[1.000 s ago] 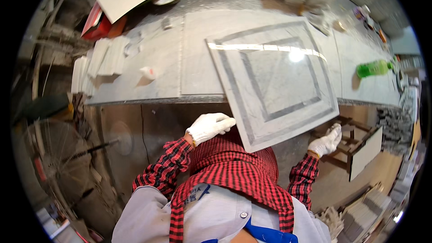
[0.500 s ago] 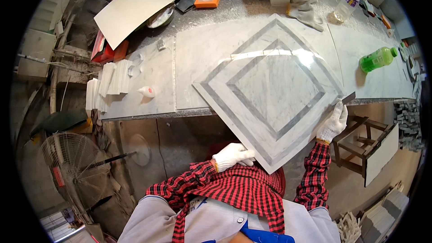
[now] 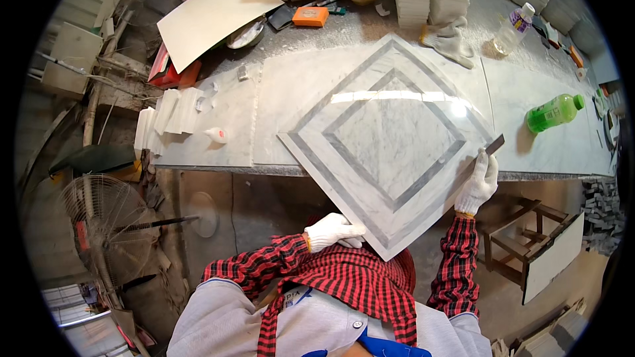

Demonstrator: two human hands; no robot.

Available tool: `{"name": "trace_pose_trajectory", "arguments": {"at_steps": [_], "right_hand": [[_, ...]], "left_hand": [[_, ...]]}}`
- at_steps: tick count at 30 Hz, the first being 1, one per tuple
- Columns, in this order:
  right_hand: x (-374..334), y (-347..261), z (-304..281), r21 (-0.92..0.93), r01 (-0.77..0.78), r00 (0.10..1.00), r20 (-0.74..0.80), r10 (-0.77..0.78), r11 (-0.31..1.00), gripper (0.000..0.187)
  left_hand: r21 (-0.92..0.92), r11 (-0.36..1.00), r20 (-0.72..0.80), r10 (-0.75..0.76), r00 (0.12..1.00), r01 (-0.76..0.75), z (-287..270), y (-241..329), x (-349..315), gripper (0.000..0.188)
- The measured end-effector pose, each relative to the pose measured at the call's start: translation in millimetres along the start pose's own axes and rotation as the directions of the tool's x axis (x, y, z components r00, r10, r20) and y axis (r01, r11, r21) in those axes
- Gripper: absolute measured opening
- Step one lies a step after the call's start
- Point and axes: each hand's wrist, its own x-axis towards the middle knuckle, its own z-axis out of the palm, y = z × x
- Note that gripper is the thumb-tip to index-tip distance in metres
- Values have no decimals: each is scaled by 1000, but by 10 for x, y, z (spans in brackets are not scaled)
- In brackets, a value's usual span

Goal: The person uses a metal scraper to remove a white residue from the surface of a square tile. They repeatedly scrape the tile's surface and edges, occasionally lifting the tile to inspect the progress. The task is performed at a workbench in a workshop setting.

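Note:
A square white marble panel point(image 3: 397, 116) with two grey inlaid bands lies cornerwise across the bench, its near corner jutting over the front edge toward my lap. My left hand point(image 3: 332, 233), in a white knitted glove, is closed at the panel's lower left edge near that corner; some fingers are hidden. At the panel's right corner, my gloved right hand point(image 3: 479, 184) pinches a short dark grey strip point(image 3: 495, 144), which lies along the edge there.
A green bottle point(image 3: 554, 113) and a clear bottle point(image 3: 513, 30) stand right. A spare glove point(image 3: 451, 41) lies behind the panel. White strips point(image 3: 178, 112) and a small white bottle point(image 3: 216, 135) sit left. Below the bench are a fan point(image 3: 99, 221) and a wooden stool point(image 3: 529, 241).
The view has shifted slightly, so the bench sits lower in the picture. My right hand and the dark strip remain at the panel's right corner; my left hand keeps its place at the edge.

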Motion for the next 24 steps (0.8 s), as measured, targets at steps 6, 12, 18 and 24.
{"name": "trace_pose_trajectory", "arguments": {"at_steps": [6,12,18,24], "right_hand": [[444,179,109,-147,122,986,130,-103,982,23],[458,74,144,-391,322,936,270,-227,862,20],[488,32,128,-426,352,922,309,-232,833,22],[484,74,144,-421,349,925,296,-237,837,22]], "left_hand": [[-63,997,34,42,999,-39,208,-108,273,44],[-56,996,32,77,997,-75,249,-225,360,46],[243,950,-64,216,974,-195,205,-252,377,60],[631,761,-213,353,911,-147,-128,-190,-166,58]]}}
